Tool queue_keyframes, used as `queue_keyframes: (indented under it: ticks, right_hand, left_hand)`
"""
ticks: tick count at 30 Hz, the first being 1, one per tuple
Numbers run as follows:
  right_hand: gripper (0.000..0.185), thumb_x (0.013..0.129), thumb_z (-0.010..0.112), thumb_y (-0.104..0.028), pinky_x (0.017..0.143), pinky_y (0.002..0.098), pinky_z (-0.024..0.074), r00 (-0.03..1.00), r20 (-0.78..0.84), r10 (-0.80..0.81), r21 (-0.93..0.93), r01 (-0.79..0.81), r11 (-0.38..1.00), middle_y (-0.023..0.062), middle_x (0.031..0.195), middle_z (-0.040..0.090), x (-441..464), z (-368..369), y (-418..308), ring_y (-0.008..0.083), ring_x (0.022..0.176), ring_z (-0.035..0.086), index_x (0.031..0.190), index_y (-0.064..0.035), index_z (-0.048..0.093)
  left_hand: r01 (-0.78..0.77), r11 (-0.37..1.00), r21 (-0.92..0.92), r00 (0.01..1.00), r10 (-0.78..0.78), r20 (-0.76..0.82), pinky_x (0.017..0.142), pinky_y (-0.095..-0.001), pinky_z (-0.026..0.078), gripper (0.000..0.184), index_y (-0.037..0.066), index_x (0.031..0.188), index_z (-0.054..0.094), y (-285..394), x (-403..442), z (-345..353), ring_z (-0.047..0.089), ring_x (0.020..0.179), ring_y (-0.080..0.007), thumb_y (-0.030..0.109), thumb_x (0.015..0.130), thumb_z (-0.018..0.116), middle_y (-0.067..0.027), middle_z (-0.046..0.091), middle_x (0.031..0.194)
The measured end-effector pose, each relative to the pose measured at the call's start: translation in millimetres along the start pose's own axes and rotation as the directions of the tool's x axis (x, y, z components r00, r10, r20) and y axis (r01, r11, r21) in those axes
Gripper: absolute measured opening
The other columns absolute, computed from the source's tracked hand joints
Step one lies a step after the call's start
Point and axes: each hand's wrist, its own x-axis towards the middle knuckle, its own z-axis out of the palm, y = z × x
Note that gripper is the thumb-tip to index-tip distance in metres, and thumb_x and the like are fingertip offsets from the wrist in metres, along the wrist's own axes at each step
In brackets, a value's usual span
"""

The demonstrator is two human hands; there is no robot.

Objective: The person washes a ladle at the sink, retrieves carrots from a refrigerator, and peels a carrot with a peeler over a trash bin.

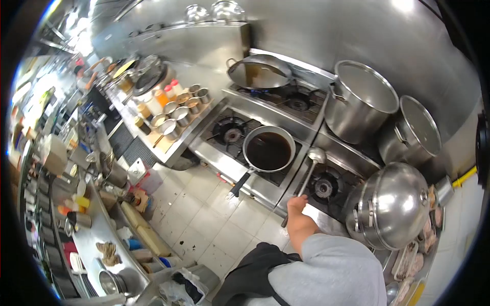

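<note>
My right hand (296, 203) is closed around the handle of a metal ladle (317, 155). The ladle's bowl is up by the divider between two burner sections, just right of a frying pan. That pan (269, 148) holds dark brown liquid and sits on a front burner, its black handle slanting toward the floor. Right of the ladle is a bare burner (323, 187) with a black grate. My left hand does not show in this view.
A wok (259, 72) with brownish liquid is on a back burner. Two tall stockpots (357, 109) and a large domed steel pot (390, 204) stand on the right. Left of the stove, a counter carries metal containers (181, 116) and squeeze bottles. A bin (186, 288) is below left.
</note>
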Motion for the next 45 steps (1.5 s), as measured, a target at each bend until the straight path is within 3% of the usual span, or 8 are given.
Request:
queue_keyframes:
  ticks: [7, 10, 13, 19, 25, 36, 42, 45]
  right_hand:
    - [0.043, 0.085, 0.056, -0.022, 0.083, 0.0531, 0.0489, 0.994, -0.069, -0.088, -0.087, 0.082, 0.993, 0.0238, 0.107, 0.057, 2.7, -3.4, 4.8, 0.0389, 0.096, 0.06, 0.118, 0.0034, 0.046]
    - [0.028, 0.079, 0.062, -0.013, 0.087, 0.0507, 0.0434, 0.671, -0.078, -0.738, -0.047, 0.737, 0.675, 0.022, 0.103, 0.056, -2.5, -5.0, 32.1, 0.0421, 0.098, 0.054, 0.103, 0.0003, 0.055]
    - [0.018, 0.08, 0.059, -0.007, 0.085, 0.0478, 0.0421, 0.242, 0.22, -0.945, 0.126, 0.953, 0.274, 0.0195, 0.093, 0.053, -48.4, -24.5, 43.5, 0.0384, 0.094, 0.054, 0.096, -0.0012, 0.053]
    - [0.036, 0.081, 0.066, -0.031, 0.085, 0.0427, 0.0504, -0.203, 0.912, -0.358, 0.282, 0.941, 0.187, 0.0211, 0.099, 0.068, -145.5, 8.0, 35.7, 0.0351, 0.098, 0.064, 0.105, -0.0042, 0.065]
    - [0.051, 0.084, 0.061, -0.042, 0.093, 0.0425, 0.0488, -0.499, 0.864, 0.07, 0.494, 0.81, -0.315, 0.0197, 0.111, 0.067, -254.1, 70.5, 31.7, 0.0362, 0.105, 0.063, 0.119, -0.0053, 0.063]
    - [0.041, 0.084, 0.062, -0.039, 0.09, 0.0405, 0.0498, -0.48, 0.877, -0.014, 0.478, 0.876, -0.072, 0.0168, 0.108, 0.069, -392.0, 61.7, 64.9, 0.0328, 0.102, 0.065, 0.109, -0.0074, 0.068]
    - [0.04, 0.08, 0.061, -0.039, 0.087, 0.0425, 0.0506, -0.043, 0.952, 0.303, 0.226, 0.766, -0.601, 0.0157, 0.108, 0.069, -349.9, 101.6, 126.1, 0.0305, 0.098, 0.065, 0.103, -0.0081, 0.072]
    - [0.038, 0.073, 0.053, -0.026, 0.082, 0.0469, 0.0509, -0.158, 0.961, 0.225, 0.26, 0.789, -0.557, 0.0168, 0.109, 0.068, -343.3, 126.4, 159.6, 0.0292, 0.097, 0.064, 0.099, -0.0067, 0.073]
  left_hand:
    - [0.105, 0.979, -0.177, 0.991, -0.119, -0.069, 0.083, -0.0457, 0.05, 0.047, 0.002, 0.101, 0.069, -33.4, -7.8, 2.1, 0.066, 0.095, -0.037, 0.045, 0.082, 0.062, -0.0213, 0.069, 0.098]
    - [0.082, 0.936, -0.342, 0.897, -0.219, -0.383, 0.075, -0.0392, 0.052, 0.043, 0.001, 0.095, 0.071, -44.9, -19.3, 4.5, 0.069, 0.075, -0.0275, 0.041, 0.086, 0.059, -0.0149, 0.07, 0.085]
    - [0.239, 0.838, -0.49, 0.893, -0.388, -0.227, 0.093, -0.0422, 0.048, 0.045, 0.006, 0.109, 0.069, -58.4, -29.8, 19.7, 0.062, 0.108, -0.0341, 0.043, 0.085, 0.059, -0.0198, 0.067, 0.11]
    - [0.305, 0.907, -0.291, 0.909, -0.368, -0.193, 0.092, -0.0421, 0.048, 0.043, 0.006, 0.105, 0.071, -80.2, -67.1, 92.3, 0.064, 0.104, -0.0348, 0.042, 0.085, 0.061, -0.0187, 0.069, 0.106]
    - [0.425, 0.783, -0.454, 0.869, -0.493, -0.037, 0.095, -0.0436, 0.047, 0.045, 0.006, 0.106, 0.07, -91.6, -126.3, 132.2, 0.062, 0.107, -0.0354, 0.044, 0.084, 0.059, -0.0187, 0.068, 0.11]
    - [0.247, 0.59, -0.769, 0.782, -0.59, -0.201, 0.088, -0.0389, 0.05, 0.045, 0.006, 0.106, 0.069, -116.7, -159.8, 145.0, 0.066, 0.098, -0.0303, 0.044, 0.083, 0.064, -0.0162, 0.069, 0.105]
    - [0.039, 0.441, -0.897, 0.994, -0.108, -0.01, 0.089, -0.0338, 0.048, 0.044, 0.004, 0.115, 0.066, -177.0, -164.6, 164.7, 0.063, 0.096, -0.0171, 0.041, 0.094, 0.055, -0.0097, 0.07, 0.105]
    - [0.164, 0.57, -0.805, 0.97, -0.241, 0.028, 0.089, -0.0341, 0.048, 0.045, 0.004, 0.115, 0.066, -237.9, -178.2, 157.8, 0.063, 0.096, -0.0178, 0.041, 0.094, 0.055, -0.0101, 0.07, 0.106]
